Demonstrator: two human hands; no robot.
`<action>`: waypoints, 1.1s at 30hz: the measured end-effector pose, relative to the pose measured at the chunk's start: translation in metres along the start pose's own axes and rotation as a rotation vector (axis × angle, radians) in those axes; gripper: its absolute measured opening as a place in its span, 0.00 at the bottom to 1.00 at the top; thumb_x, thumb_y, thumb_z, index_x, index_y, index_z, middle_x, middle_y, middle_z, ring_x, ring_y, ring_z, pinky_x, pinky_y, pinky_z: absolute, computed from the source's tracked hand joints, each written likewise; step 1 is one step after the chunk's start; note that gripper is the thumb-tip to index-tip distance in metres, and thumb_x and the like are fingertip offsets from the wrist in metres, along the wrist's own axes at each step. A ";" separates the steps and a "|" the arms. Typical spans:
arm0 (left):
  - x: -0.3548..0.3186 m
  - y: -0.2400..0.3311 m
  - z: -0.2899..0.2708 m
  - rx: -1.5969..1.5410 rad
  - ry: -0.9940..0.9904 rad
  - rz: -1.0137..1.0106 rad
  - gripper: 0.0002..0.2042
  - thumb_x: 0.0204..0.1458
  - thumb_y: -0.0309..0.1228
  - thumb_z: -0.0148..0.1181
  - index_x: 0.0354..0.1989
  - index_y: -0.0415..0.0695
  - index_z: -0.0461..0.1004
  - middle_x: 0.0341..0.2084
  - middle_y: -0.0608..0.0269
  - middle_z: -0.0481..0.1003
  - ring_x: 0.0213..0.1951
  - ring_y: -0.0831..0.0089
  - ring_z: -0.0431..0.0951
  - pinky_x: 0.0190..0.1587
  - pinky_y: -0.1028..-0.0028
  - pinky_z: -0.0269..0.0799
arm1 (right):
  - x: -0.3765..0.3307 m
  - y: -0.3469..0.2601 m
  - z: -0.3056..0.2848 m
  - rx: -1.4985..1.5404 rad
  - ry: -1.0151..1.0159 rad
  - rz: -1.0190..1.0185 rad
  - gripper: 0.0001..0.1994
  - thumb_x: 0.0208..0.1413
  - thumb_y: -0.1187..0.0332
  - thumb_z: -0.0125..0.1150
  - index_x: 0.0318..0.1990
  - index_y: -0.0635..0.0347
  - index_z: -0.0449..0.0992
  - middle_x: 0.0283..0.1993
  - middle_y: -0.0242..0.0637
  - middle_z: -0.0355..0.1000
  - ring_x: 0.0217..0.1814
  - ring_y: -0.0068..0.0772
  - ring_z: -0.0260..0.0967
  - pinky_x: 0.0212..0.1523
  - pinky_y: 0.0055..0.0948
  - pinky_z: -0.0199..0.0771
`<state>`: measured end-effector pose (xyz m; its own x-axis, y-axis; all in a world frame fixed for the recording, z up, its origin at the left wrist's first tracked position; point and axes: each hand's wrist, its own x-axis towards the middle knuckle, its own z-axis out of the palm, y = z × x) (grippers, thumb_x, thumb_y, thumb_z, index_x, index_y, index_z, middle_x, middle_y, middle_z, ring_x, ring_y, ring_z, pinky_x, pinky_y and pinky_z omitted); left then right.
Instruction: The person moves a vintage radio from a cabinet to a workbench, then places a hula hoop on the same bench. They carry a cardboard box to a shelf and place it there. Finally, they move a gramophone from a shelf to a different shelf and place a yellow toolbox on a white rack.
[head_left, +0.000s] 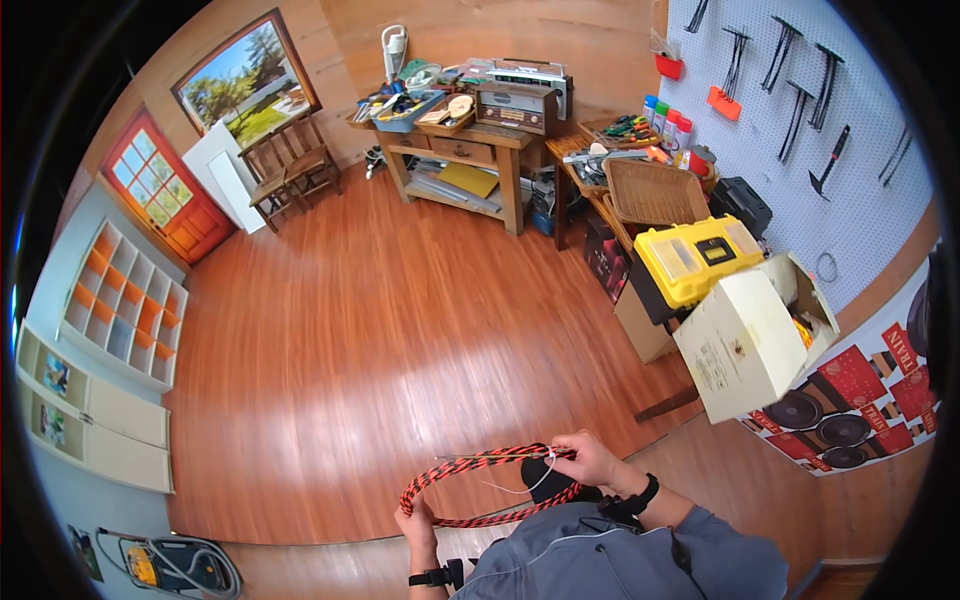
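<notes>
1. The left hand (417,518) curls closed around the near-left end of a red-and-black rope loop (425,482).
2. The right hand (585,460) closes on the loop's other end, beside a thin white strip (515,490); the loop is held up in front of the person's body.
3. A white carton (735,345) stands open-topped, something orange (803,333) inside, otherwise hard to make out.
4. Just beside it is a yellow-lidded toolbox (700,262), lid down, contents hidden.
5. Behind that, a wicker basket (655,190) sits tilted.
6. On the far counter (515,141), a blue bin (408,123) holds jumbled tools.
</notes>
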<state>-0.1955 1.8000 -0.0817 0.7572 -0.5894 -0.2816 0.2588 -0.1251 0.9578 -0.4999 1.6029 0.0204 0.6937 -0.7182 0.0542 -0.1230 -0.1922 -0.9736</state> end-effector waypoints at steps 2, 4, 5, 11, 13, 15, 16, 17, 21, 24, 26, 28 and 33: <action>0.026 0.019 0.021 0.032 -0.003 -0.016 0.17 0.63 0.32 0.58 0.20 0.49 0.64 0.13 0.76 0.61 0.15 0.85 0.58 0.18 0.77 0.49 | 0.031 0.002 -0.021 0.010 -0.004 0.062 0.09 0.58 0.69 0.65 0.32 0.66 0.76 0.19 0.36 0.63 0.24 0.21 0.58 0.26 0.31 0.62; 0.053 0.045 0.046 0.041 -0.043 -0.009 0.18 0.63 0.32 0.58 0.19 0.49 0.64 0.12 0.76 0.61 0.15 0.85 0.57 0.18 0.77 0.48 | 0.059 -0.015 -0.045 -0.004 0.009 0.106 0.08 0.57 0.68 0.64 0.34 0.66 0.77 0.20 0.36 0.65 0.25 0.21 0.59 0.28 0.31 0.64; 0.065 0.058 0.057 0.053 -0.074 -0.013 0.17 0.64 0.32 0.57 0.20 0.50 0.64 0.12 0.76 0.61 0.14 0.85 0.57 0.17 0.77 0.48 | 0.074 -0.023 -0.057 -0.016 0.020 0.123 0.08 0.57 0.68 0.64 0.34 0.66 0.77 0.20 0.37 0.65 0.25 0.22 0.59 0.28 0.31 0.64; 0.123 0.140 0.121 -0.007 -0.162 -0.008 0.17 0.63 0.32 0.58 0.19 0.49 0.65 0.12 0.75 0.62 0.14 0.85 0.58 0.18 0.77 0.49 | 0.133 -0.081 -0.110 -0.098 0.127 0.091 0.08 0.57 0.67 0.64 0.34 0.64 0.77 0.21 0.36 0.65 0.25 0.22 0.59 0.27 0.31 0.62; 0.139 0.160 0.131 -0.012 -0.166 -0.044 0.17 0.63 0.32 0.58 0.20 0.49 0.66 0.12 0.75 0.62 0.14 0.85 0.58 0.18 0.77 0.49 | 0.146 -0.093 -0.110 -0.084 0.190 0.040 0.09 0.59 0.67 0.63 0.32 0.65 0.75 0.20 0.32 0.60 0.24 0.21 0.55 0.26 0.30 0.58; 0.157 0.173 0.136 0.004 -0.180 -0.067 0.17 0.63 0.31 0.58 0.20 0.48 0.66 0.12 0.75 0.62 0.14 0.84 0.59 0.18 0.77 0.50 | 0.158 -0.100 -0.108 -0.097 0.211 0.063 0.09 0.59 0.68 0.64 0.32 0.65 0.75 0.21 0.31 0.60 0.26 0.20 0.55 0.27 0.29 0.58; 0.167 0.178 0.136 0.021 -0.191 -0.071 0.16 0.62 0.31 0.58 0.20 0.48 0.66 0.12 0.75 0.62 0.14 0.84 0.59 0.18 0.77 0.50 | 0.164 -0.102 -0.105 -0.097 0.223 0.077 0.09 0.59 0.68 0.64 0.32 0.65 0.75 0.21 0.31 0.60 0.26 0.20 0.55 0.27 0.29 0.58; 0.179 0.184 0.137 0.039 -0.204 -0.075 0.16 0.62 0.31 0.58 0.20 0.48 0.66 0.12 0.75 0.62 0.14 0.84 0.60 0.18 0.76 0.50 | 0.170 -0.105 -0.103 -0.097 0.236 0.090 0.09 0.59 0.68 0.64 0.32 0.65 0.75 0.21 0.30 0.60 0.26 0.19 0.55 0.27 0.29 0.58; 0.246 0.199 0.140 0.069 -0.298 -0.061 0.17 0.62 0.31 0.58 0.19 0.47 0.67 0.12 0.75 0.63 0.14 0.83 0.60 0.18 0.75 0.52 | 0.205 -0.095 -0.086 -0.127 0.310 0.081 0.09 0.60 0.67 0.65 0.31 0.63 0.75 0.21 0.27 0.59 0.26 0.18 0.55 0.27 0.27 0.57; 0.298 0.232 0.149 0.080 -0.368 -0.024 0.18 0.62 0.31 0.59 0.17 0.47 0.67 0.11 0.74 0.63 0.15 0.82 0.60 0.19 0.75 0.52 | 0.243 -0.114 -0.064 -0.165 0.451 0.142 0.10 0.59 0.67 0.65 0.29 0.62 0.75 0.20 0.26 0.59 0.25 0.17 0.54 0.27 0.27 0.57; 0.339 0.251 0.143 0.081 -0.404 -0.001 0.19 0.62 0.31 0.59 0.15 0.47 0.67 0.11 0.74 0.63 0.15 0.83 0.60 0.19 0.75 0.52 | 0.269 -0.129 -0.045 -0.161 0.510 0.115 0.10 0.59 0.68 0.66 0.30 0.62 0.75 0.21 0.25 0.59 0.26 0.16 0.55 0.27 0.26 0.57; 0.372 0.282 0.141 0.058 -0.439 0.029 0.19 0.62 0.29 0.58 0.16 0.47 0.67 0.12 0.75 0.63 0.16 0.83 0.60 0.20 0.76 0.52 | 0.294 -0.138 -0.026 -0.141 0.545 0.046 0.09 0.59 0.68 0.66 0.31 0.61 0.75 0.23 0.23 0.61 0.27 0.15 0.55 0.26 0.25 0.57; 0.441 0.317 0.118 -0.019 -0.551 0.202 0.19 0.62 0.27 0.56 0.16 0.46 0.66 0.13 0.77 0.63 0.18 0.85 0.58 0.22 0.77 0.50 | 0.345 -0.148 0.005 -0.118 0.530 0.069 0.06 0.58 0.70 0.66 0.35 0.61 0.75 0.25 0.22 0.64 0.28 0.15 0.57 0.28 0.24 0.58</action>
<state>0.1499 1.4066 0.1049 0.3706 -0.9286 -0.0172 0.1566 0.0442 0.9867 -0.2389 1.3870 0.1821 0.2326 -0.9645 0.1253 -0.2553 -0.1849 -0.9490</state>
